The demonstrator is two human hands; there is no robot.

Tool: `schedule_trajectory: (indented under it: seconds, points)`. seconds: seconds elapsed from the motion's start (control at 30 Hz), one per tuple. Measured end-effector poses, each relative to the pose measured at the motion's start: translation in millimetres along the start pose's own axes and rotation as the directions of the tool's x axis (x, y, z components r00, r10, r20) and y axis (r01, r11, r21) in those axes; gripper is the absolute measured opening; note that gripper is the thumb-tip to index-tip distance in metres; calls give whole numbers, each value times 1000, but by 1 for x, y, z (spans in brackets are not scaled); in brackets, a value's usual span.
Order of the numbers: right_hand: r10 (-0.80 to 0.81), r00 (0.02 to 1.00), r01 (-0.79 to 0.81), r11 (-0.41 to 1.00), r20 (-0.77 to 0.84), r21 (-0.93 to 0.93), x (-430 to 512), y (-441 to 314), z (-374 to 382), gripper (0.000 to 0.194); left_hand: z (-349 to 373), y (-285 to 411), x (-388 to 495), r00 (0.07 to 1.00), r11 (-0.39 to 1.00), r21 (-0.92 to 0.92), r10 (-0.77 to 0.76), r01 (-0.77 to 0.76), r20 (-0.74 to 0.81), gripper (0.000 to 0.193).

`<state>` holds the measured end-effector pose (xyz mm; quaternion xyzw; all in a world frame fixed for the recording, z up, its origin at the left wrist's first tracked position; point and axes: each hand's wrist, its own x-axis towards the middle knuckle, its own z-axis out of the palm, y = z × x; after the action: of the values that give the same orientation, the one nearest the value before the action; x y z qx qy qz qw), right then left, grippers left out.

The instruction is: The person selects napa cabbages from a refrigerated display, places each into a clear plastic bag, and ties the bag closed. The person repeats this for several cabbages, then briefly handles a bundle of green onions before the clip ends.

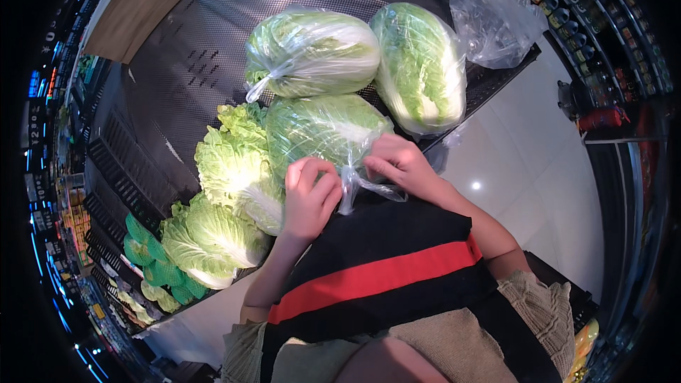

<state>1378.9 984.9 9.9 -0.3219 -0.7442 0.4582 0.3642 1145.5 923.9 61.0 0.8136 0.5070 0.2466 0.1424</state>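
A Chinese cabbage in a clear plastic bag (324,122) lies right before me. The bag's neck is gathered into a knot (349,174) on the side towards me, with two loose tails. My left hand (313,197) is just left of the knot, fingers curled against the bag. On the other side, my right hand (399,165) has its fingers bent in by the bag's right end. Whether either hand pinches the plastic is hidden by the fingers. Behind lie a second bagged cabbage (314,53), its bag tied at the left, and a third bagged cabbage (420,69).
Unwrapped cabbages (218,239) lie on the left of the black display stand (159,96), beside green-netted produce (154,260). A crumpled plastic bag (495,18) sits at the right edge. A wooden box (138,10) stands far left; stocked shelves (580,26) line the right.
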Motion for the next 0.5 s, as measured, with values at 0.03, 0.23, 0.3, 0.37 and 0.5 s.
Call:
schedule_trajectory:
  seconds: [0.03,0.23,0.3,0.37,0.5]
  points:
    - [-117,985,107,991,-126,-82,2,0,-3,12,-6,-2,-5,1000,992,-123,8,-6,16,16]
    - [-228,962,237,971,154,-44,30,2,-16,11,-17,1,-26,973,998,35,-49,43,226,25]
    - [237,969,-176,868,-74,465,28,12,-34,10,-19,5,-37,984,991,135,-44,21,172,26]
    - [315,933,-134,756,-176,641,21,21,-47,12,-29,3,-48,995,984,177,-13,-6,103,27]
    - [161,918,-54,956,-362,287,5,11,-54,9,-50,-3,-62,994,930,352,-93,108,-59,22]
